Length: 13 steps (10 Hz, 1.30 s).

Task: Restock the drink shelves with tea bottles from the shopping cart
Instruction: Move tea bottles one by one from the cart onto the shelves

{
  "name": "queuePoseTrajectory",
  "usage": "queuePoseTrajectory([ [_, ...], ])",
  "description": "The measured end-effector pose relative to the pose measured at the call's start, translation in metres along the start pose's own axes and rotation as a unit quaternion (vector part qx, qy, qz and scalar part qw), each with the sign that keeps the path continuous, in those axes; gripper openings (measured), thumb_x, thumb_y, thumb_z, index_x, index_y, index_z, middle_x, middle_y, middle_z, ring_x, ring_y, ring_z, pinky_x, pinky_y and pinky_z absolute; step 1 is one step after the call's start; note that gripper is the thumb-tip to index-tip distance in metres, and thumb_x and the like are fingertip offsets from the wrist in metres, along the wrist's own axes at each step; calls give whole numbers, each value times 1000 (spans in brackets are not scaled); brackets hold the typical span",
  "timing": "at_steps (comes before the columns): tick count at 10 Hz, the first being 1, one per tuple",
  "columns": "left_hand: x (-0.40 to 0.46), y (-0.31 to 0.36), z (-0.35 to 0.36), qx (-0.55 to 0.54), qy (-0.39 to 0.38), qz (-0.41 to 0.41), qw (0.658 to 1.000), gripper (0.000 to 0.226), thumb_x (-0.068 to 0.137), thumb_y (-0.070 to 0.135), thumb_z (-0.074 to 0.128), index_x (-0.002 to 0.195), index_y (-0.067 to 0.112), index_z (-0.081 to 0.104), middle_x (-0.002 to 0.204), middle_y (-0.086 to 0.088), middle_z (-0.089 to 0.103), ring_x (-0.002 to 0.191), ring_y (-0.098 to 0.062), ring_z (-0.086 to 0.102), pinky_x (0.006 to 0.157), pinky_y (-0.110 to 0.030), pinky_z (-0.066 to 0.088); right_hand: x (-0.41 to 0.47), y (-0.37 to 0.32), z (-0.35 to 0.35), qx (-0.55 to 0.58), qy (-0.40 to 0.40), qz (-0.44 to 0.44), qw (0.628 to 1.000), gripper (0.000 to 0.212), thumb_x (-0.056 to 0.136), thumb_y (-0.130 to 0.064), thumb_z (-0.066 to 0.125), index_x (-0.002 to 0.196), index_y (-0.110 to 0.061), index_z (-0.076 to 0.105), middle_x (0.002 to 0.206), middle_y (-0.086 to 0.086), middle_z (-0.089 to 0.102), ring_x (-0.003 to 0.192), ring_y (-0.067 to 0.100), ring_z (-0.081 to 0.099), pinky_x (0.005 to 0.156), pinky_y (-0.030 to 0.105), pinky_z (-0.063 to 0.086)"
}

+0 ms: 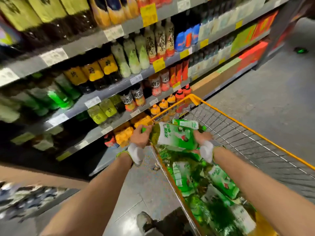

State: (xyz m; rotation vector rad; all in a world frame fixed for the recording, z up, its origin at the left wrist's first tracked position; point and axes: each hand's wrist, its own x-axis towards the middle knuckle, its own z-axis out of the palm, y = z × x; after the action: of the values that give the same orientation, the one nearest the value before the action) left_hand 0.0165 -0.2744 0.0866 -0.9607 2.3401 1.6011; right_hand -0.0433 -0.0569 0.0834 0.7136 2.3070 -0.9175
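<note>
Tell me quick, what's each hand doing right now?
Left hand: grips the green cap end of the tea bottle.
Right hand: holds the same tea bottle at its base end, above the shopping cart.

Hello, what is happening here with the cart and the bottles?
A person is restocking drinks. Both hands hold one green-labelled tea bottle above the yellow-rimmed shopping cart: the left hand grips its cap end, the right hand its base. More green tea bottles lie in the cart. The drink shelves stand to the left.
</note>
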Motion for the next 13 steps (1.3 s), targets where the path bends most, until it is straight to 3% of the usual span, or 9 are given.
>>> queuePoseTrajectory([
  [1, 0, -10, -45, -19, 17, -19, 999, 32, 95, 40, 53, 110, 12, 58, 103, -11, 60, 65, -16, 57, 66, -30, 58, -16, -26, 26, -39, -31, -61, 997, 50, 100, -34, 39, 125, 7, 53, 131, 22, 55, 122, 34, 51, 101, 37, 39],
  [2, 1, -27, -96, -42, 55, -19, 997, 29, 92, 44, 54, 101, 17, 58, 85, -2, 60, 55, -5, 62, 60, -24, 59, -38, -59, 56, -67, -61, -113, 989, 52, 99, -35, 40, 125, 7, 53, 129, 24, 55, 122, 36, 50, 102, 38, 37],
  [3, 6, -49, -147, -61, 81, -40, 994, 32, 79, 60, 56, 96, 33, 61, 102, -7, 63, 80, -28, 68, 73, -42, 60, -64, -90, 94, -82, -81, -149, 982, 52, 98, -36, 43, 127, 6, 52, 130, 22, 55, 123, 35, 49, 103, 38, 37],
  [4, 8, -67, -187, -58, 115, -33, 991, 29, 92, 46, 52, 103, 20, 58, 108, -15, 64, 83, -31, 65, 78, -44, 58, -69, -108, 132, -139, -122, -194, 963, 49, 95, -36, 50, 132, -3, 51, 134, 16, 53, 125, 33, 49, 105, 37, 39],
  [6, 15, -112, -255, -63, 177, -50, 981, 41, 75, 70, 47, 79, 29, 52, 97, -13, 65, 96, -33, 66, 85, -47, 56, -104, -167, 197, -101, -168, -205, 959, 57, 92, -38, 49, 134, 0, 46, 139, 16, 48, 129, 35, 44, 109, 38, 36],
  [8, 16, -128, -298, -54, 226, -64, 970, 34, 94, 49, 48, 96, 16, 53, 90, -7, 61, 95, -32, 63, 83, -47, 55, -36, -181, 293, -37, -220, -149, 963, 87, 53, -64, 63, 121, -9, 54, 126, 13, 59, 109, 37, 60, 91, 52, 52],
  [10, 63, -180, -317, -104, 280, -86, 950, 30, 90, 50, 54, 96, 21, 55, 86, -3, 59, 91, -32, 63, 82, -48, 56, -71, -208, 344, 10, -263, -123, 957, 55, 72, -47, 74, 104, -6, 56, 114, 14, 64, 99, 35, 65, 76, 51, 57],
  [11, 90, -204, -318, -129, 304, -95, 939, 28, 86, 54, 55, 91, 26, 56, 86, -3, 59, 91, -34, 64, 80, -51, 56, -62, -217, 367, 8, -275, -137, 952, 86, 70, -49, 76, 132, 0, 42, 130, 16, 54, 101, 36, 61, 79, 52, 56],
  [13, 164, -255, -313, -128, 369, -76, 917, 31, 95, 42, 48, 109, 16, 56, 99, -6, 59, 101, -30, 57, 88, -34, 47, -32, -230, 429, 23, -292, -154, 943, 48, 85, -34, 67, 113, 2, 53, 120, 19, 55, 100, 32, 57, 90, 49, 53],
])
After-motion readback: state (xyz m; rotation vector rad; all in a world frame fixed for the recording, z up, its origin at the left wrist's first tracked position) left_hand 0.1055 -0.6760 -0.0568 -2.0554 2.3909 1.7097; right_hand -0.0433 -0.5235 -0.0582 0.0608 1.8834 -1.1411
